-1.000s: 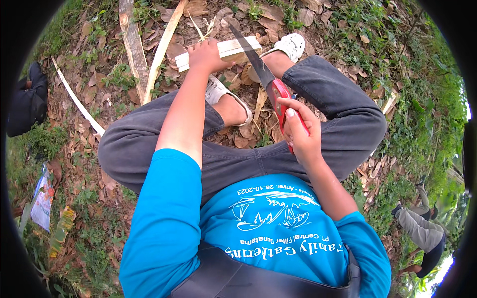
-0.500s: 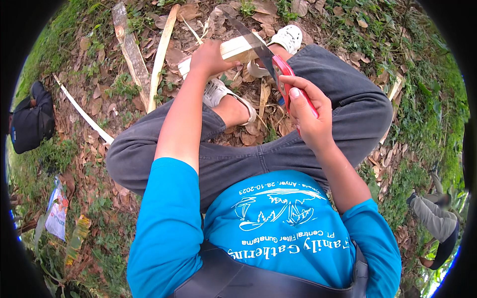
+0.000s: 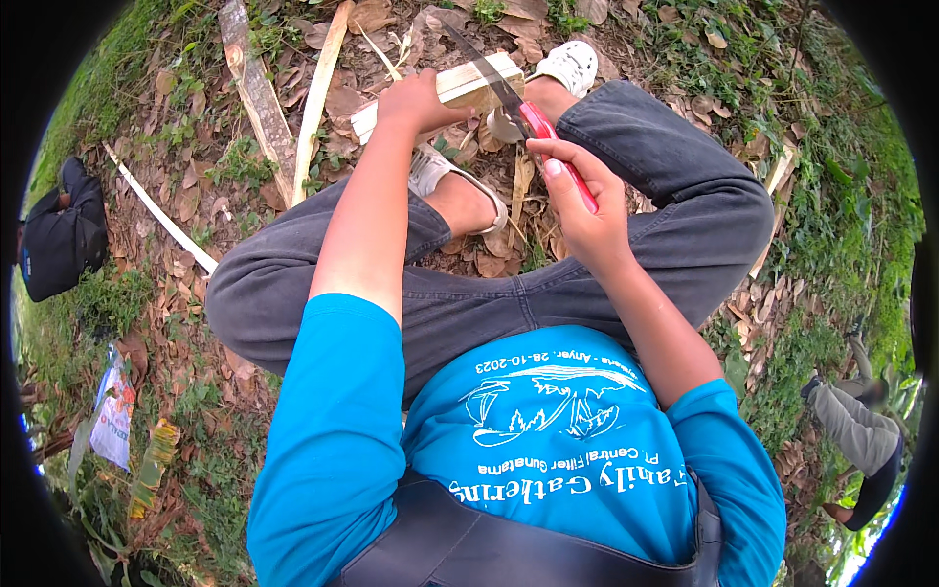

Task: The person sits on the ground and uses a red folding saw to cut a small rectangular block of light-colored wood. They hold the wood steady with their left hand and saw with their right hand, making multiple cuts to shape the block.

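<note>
At twelve o'clock, a wooden block (image 3: 456,87) is clasped by the left hand (image 3: 413,102), fingers curled; across its edge, a saw (image 3: 535,121) is gripped likewise by the right hand (image 3: 590,217) at two. Leafy ground (image 3: 518,27) is open beyond.

A hand saw with a dark, tapering metal blade and a red handle (image 3: 513,102) slants up and leftward, its blade crossing a pale, straight-sided length of wood (image 3: 468,85) near the right end. The tip reaches beyond the far edge. The wood lies slightly tilted, right end farther away, a seam running lengthwise.
</note>
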The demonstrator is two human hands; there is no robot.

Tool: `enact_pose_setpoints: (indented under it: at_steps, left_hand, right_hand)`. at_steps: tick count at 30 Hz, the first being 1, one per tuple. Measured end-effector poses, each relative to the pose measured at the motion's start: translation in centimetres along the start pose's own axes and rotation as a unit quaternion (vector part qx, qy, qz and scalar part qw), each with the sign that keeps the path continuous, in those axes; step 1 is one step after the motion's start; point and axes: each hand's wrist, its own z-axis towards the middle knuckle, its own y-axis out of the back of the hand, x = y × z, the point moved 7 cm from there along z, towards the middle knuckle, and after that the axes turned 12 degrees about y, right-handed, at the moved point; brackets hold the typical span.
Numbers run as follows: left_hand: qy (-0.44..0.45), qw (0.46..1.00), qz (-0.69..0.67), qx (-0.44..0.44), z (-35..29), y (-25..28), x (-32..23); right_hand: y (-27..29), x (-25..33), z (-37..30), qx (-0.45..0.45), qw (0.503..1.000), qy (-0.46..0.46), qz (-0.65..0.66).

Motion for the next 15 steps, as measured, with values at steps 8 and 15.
enact_pose_setpoints:
  at_steps: [8, 15]
  left_hand:
    - [0.048, 0.997, -0.03, 0.055, -0.9, -0.8, -0.1]
    - [0.025, 0.999, -0.041, 0.018, -1.6, -0.8, 0.3]
  right_hand:
    - [0.1, -0.2, 1.3, 0.018, 0.996, 0.021, -0.087]
    - [1.1, 0.8, 1.2, 0.032, 0.997, -0.042, -0.056]
